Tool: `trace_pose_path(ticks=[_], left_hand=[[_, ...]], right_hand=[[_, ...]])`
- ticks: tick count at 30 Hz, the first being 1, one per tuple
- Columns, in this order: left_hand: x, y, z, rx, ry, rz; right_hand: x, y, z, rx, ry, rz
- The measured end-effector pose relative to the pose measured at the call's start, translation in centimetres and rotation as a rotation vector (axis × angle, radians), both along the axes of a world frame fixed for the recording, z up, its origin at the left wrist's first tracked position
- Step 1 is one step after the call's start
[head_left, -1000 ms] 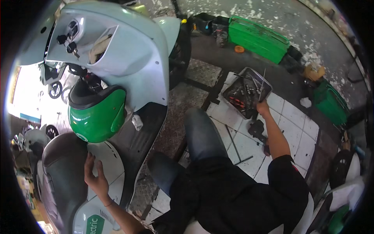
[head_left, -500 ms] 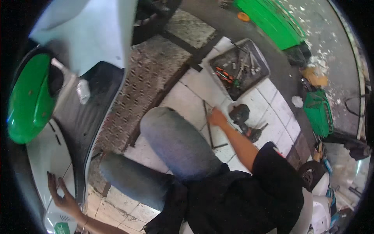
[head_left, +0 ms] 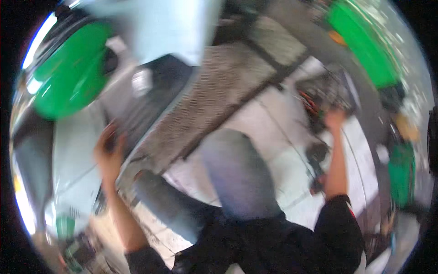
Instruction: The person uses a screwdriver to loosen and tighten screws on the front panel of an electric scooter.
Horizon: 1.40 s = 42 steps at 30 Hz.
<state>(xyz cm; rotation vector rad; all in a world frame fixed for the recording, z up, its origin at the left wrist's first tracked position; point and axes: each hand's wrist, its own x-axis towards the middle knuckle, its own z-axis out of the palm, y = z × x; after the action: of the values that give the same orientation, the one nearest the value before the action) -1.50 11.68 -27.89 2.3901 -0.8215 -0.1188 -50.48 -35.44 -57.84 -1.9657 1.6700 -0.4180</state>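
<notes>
My right hand (head_left: 336,119) is at the near edge of a grey tool tray (head_left: 352,93), its fingers smeared by motion; what it holds, if anything, cannot be made out. Inside the tray lie metal tools, some with orange handles (head_left: 309,102). Just below the tray, a dark, greasy mechanical part (head_left: 317,151) sits on the white tiles, with a smaller dark piece (head_left: 317,185) beside my right forearm. My left hand (head_left: 109,153) is raised beside the white body panel (head_left: 75,155) of a scooter, its fingers apart and nothing seen in them.
The scooter's green seat-like part (head_left: 73,73) and dark footboard (head_left: 155,100) stand on the left, a small white object (head_left: 142,81) on the footboard. A textured metal plate (head_left: 205,100) runs alongside. At the right are a green box (head_left: 365,45) and green crate (head_left: 401,173).
My right hand has moved from the tiles up to the tray. The dark bent rod beside it no longer shows on the tiles. My left hand has risen along the scooter; the whole view has shifted.
</notes>
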Motion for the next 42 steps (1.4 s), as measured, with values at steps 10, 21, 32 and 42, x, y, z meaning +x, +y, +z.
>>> trace_pose_path(ticks=[10, 21, 32, 42], left_hand=[[7.6, -13.3, -7.7, 0.176, -0.731, -0.129], [-13.2, -26.3, -10.2, -0.137, 0.235, -1.007], [-10.1, -19.5, -10.3, 0.309, 0.349, -1.010], [-6.5, 18.7, 2.1, 0.459, 0.314, -0.015]], right_hand=[[-17.0, 19.7, -9.6, -0.059, 0.874, 0.354], [-10.5, 26.1, -1.2, 0.122, 0.694, 0.403], [-7.2, 22.8, 4.0, 0.204, 0.558, 0.648], [5.7, -1.6, 3.6, 0.010, 0.833, 0.870]])
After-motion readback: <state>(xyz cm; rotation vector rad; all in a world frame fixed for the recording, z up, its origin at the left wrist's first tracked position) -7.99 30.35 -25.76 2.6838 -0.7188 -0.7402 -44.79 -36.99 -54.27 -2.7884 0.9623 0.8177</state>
